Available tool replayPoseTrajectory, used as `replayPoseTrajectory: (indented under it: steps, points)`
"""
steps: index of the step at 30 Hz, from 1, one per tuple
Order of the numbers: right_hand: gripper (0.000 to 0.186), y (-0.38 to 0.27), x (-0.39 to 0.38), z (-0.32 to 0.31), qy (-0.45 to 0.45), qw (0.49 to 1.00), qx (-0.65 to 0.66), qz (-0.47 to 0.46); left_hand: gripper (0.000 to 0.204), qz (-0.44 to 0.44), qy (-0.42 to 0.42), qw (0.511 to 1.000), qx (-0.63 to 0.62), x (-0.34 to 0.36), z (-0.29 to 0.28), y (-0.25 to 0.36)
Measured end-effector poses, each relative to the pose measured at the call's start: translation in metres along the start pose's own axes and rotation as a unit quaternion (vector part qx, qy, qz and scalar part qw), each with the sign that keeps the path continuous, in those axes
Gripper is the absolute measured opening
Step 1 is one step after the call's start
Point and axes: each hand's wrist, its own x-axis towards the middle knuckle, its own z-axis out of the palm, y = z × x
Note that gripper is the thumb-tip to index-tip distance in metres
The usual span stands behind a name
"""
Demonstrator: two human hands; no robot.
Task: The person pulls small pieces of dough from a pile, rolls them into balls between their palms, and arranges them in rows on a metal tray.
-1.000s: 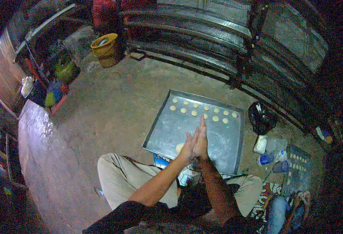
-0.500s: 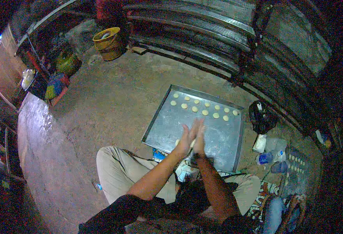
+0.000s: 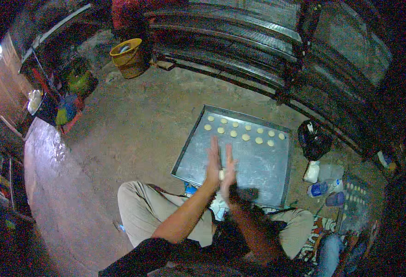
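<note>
A shallow metal tray (image 3: 263, 168) lies on the floor in front of my crossed legs. Two rows of small, flattened pale dough rounds (image 3: 246, 137) run along its far side. My left hand (image 3: 213, 164) and my right hand (image 3: 229, 171) are over the tray's near part, palms facing, with fingers stretched forward and blurred at the tips. Low between the palms shows a pale dough piece (image 3: 222, 175), pressed from both sides. Part of that piece is hidden by the hands.
A black plastic bag (image 3: 314, 141), a white packet (image 3: 312, 171) and a plastic bottle (image 3: 322, 188) lie right of the tray. Another tray (image 3: 353, 210) with dough rounds is farther right. A yellow bucket (image 3: 131, 62) stands at the back left, near a metal rack (image 3: 230, 48).
My hands have shifted slightly left and nearer to me. Their fingertips have spread apart, and the dough piece between the palms shows more plainly. The whole view has shifted a little.
</note>
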Motion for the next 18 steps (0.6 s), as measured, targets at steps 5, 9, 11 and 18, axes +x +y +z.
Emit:
replayPoseTrajectory:
  steps: [5,9,11,18]
  points:
    - [0.071,-0.017,-0.028,0.032,0.115,0.781,-0.608,-0.086,0.071,-0.106,-0.032,0.991,0.078,-0.020,0.015,-0.001]
    - [0.072,-0.005,-0.018,-0.020,-0.173,0.867,-0.359,-0.299,0.075,-0.078,-0.002,0.996,-0.033,-0.006,-0.011,0.007]
    - [0.066,-0.020,0.013,-0.052,-0.139,0.830,-0.494,-0.218,0.072,-0.099,-0.055,0.979,0.168,-0.010,-0.019,-0.024]
    - [0.065,-0.011,-0.025,-0.032,-0.209,0.591,-0.702,-0.339,0.083,0.015,-0.195,0.853,-0.483,0.006,-0.026,-0.065]
